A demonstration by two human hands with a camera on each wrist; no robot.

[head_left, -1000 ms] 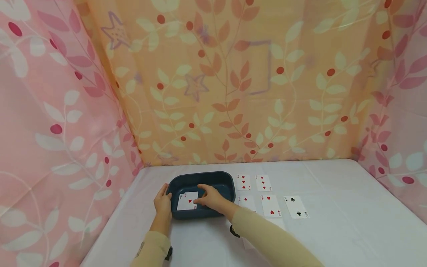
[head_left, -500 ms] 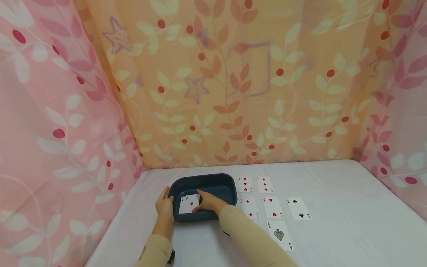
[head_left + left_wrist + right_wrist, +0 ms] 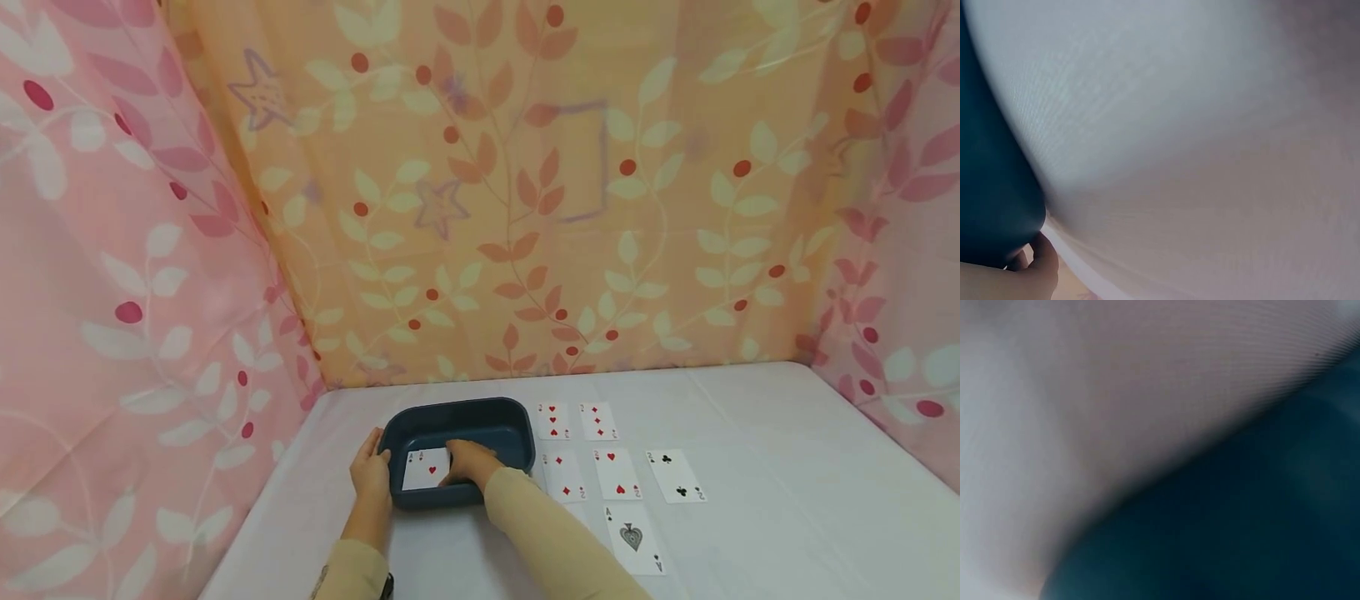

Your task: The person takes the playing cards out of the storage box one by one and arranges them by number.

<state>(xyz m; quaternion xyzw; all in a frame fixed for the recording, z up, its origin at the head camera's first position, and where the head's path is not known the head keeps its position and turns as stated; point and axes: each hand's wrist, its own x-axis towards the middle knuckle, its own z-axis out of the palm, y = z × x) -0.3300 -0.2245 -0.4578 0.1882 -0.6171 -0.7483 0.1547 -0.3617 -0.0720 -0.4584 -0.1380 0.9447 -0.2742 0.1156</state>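
Observation:
A dark blue tray (image 3: 517, 421) stands on the white tabletop, left of centre in the head view. My left hand (image 3: 370, 477) grips its left side, thumb at the rim; the left wrist view shows that thumb (image 3: 1044, 265) by the tray's corner. Inside the tray lie overlapped aces, with the ace of hearts (image 3: 432, 469) on top. My right hand (image 3: 472, 465) reaches into the tray, thumb and fingers spread at the right edge of these cards. Its palm side is hidden, so whether it pinches a card is unclear. The right wrist view shows mostly dark blue tray wall.
Right of the tray lie the three of hearts (image 3: 553, 422), three of diamonds (image 3: 599, 422), two of diamonds (image 3: 564, 477), two of hearts (image 3: 618, 475) and two of clubs (image 3: 677, 476). The ace of spades (image 3: 633, 538) lies nearer; my right sleeve (image 3: 551, 537) partly covers another card.
The aces in the tray sit more squarely together. My right hand has shifted slightly lower along their right edge, and my right sleeve has moved left, uncovering the ace of spades. The left hand keeps its grip.

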